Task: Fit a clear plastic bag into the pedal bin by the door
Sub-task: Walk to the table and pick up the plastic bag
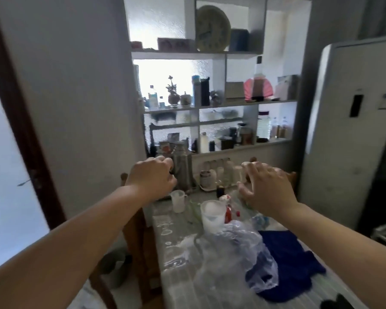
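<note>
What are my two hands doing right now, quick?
Left hand: curled closed, holding nothing visible.
Right hand: open, fingers spread, empty, above the table.

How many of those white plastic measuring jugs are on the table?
2. A smaller translucent white plastic jug sits by the left hand; a larger one stands mid-table behind the crumpled clear plastic bag. Clutter may hide others.

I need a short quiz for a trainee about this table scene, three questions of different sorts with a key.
1. True or false: the clear plastic bag lies partly over the blue cloth.
2. Which hand is spread open above the table? A) left hand B) right hand
3. Fill in: the pedal bin is ___ in this view.

Key: 1 true; 2 B; 3 not visible.
</note>
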